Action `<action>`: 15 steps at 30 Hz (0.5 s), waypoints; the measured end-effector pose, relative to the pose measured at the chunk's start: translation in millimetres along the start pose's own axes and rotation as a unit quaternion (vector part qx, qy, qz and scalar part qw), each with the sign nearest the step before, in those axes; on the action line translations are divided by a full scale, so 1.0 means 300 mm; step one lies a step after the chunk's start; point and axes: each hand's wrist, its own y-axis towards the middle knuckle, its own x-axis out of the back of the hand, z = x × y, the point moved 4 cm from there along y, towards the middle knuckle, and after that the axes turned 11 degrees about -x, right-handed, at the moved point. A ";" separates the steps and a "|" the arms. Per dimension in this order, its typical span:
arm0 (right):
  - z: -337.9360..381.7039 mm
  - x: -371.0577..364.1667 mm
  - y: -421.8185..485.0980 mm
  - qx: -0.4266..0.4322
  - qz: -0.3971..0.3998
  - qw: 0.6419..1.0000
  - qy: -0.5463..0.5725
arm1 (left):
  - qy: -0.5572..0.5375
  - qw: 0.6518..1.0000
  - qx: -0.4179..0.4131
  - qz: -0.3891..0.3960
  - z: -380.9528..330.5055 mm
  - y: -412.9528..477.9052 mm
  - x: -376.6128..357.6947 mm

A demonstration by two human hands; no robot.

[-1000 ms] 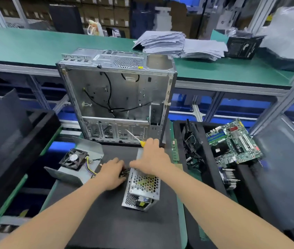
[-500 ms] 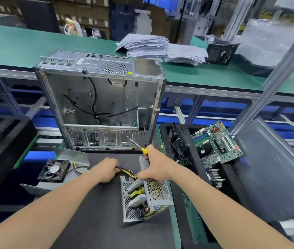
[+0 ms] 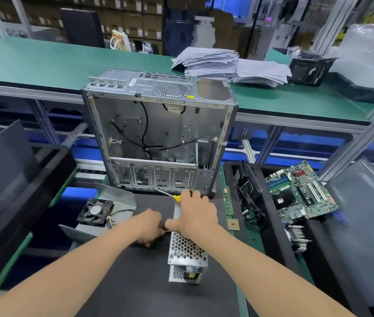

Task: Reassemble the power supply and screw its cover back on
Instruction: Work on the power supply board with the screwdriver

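Bright even overhead light, soft blur, edges bowed.

Computer case, motherboard, papers

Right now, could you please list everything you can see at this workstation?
power supply: one, silver, perforated, centre of the black mat.
computer case: one, silver, open, upright behind the mat.
screwdriver: one, yellow handle, held above the power supply, tip toward the case.
fan: one, black, left, on a grey metal panel.
motherboard: one, green, in the black tray at right.
memory stick: one, green, right edge of the mat.
paper stacks: two, white, on the green bench.
black box: one, on the bench beside the papers.
hands: two; right hand grips the screwdriver; left hand curled beside the power supply, its hold hidden.
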 end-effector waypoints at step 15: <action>-0.121 0.060 -0.002 0.016 -0.034 0.992 0.124 | -0.026 0.982 -0.052 -0.182 0.041 -0.006 0.081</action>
